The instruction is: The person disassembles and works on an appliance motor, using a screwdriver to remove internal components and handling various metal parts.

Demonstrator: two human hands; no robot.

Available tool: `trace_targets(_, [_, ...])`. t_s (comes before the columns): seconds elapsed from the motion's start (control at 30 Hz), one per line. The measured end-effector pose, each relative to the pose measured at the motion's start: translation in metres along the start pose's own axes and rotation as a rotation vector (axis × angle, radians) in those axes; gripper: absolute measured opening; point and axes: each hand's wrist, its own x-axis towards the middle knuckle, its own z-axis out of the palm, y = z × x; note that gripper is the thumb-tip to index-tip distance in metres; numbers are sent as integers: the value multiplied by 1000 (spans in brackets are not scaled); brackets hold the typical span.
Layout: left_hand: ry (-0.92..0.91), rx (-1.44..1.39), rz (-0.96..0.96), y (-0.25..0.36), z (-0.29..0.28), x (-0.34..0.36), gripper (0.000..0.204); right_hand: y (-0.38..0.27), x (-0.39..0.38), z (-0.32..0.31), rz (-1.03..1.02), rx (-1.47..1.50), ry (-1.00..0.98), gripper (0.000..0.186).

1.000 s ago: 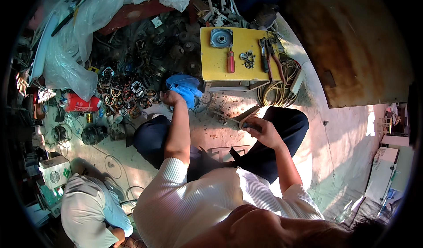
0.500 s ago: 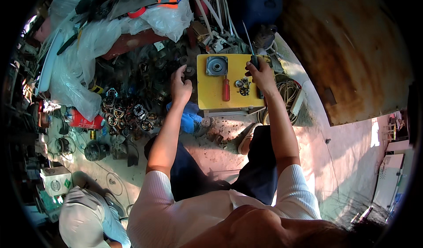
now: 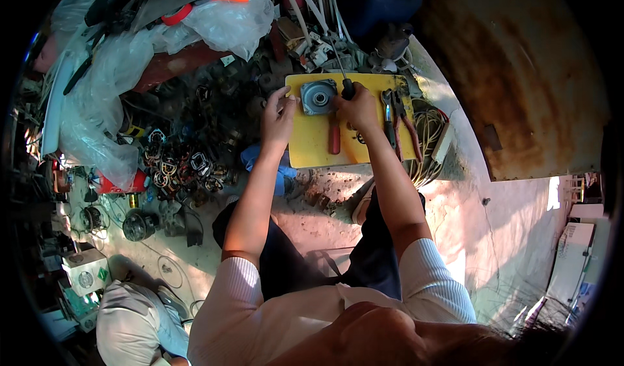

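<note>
Okay, sketchy bit first: the right hand [image 3: 359, 108] is wrapped round a dark-handled screwdriver [image 3: 349, 89], with the long bare shaft sticking up toward the top of the frame. The left hand [image 3: 277, 118] looks empty, fingers and thumb apart, just off the left edge of the square metal end plate [image 3: 318, 97]. Can't tell if either hand touches it.

That plate sits near the upper-left corner of the yellow tabletop [image 3: 307, 149], so imo a careless shove left could send it over the edge into the dark parts pile. If the blade slips, the left fingers are pretty close too.

Also, the right forearm hangs over the small loose parts [image 3: 359, 138], half hidden, so a dragged wrist might scatter them. Same sweep could roll the red-handled screwdriver [image 3: 334, 138] or catch the red-handled pliers [image 3: 408, 129] overhanging the lower right edge.
</note>
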Motion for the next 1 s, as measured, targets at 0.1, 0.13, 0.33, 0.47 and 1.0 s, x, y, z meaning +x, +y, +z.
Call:
trace_targets(0.1, [150,-34,160,-11,-9,6,45,-7,-3,-7,-70,49,53,32])
trace_targets(0.13, [144,-61,199,-11,-10,4,49,-8,-3,-10,-104,58,67,30])
trace_targets(0.33, [-352,-1105,-339,23,-8,-18,80,-28,-25,-10,-78,245,-169,28])
trace_targets(0.47, [-391,-1113,-393,10,3,-27,91,-32,-33,-3,-149,181,-232,33])
trace_targets(1.0, [-93,-1267,-331,6,-90,-9,102,-77,-74,-58,-236,207,-598,44])
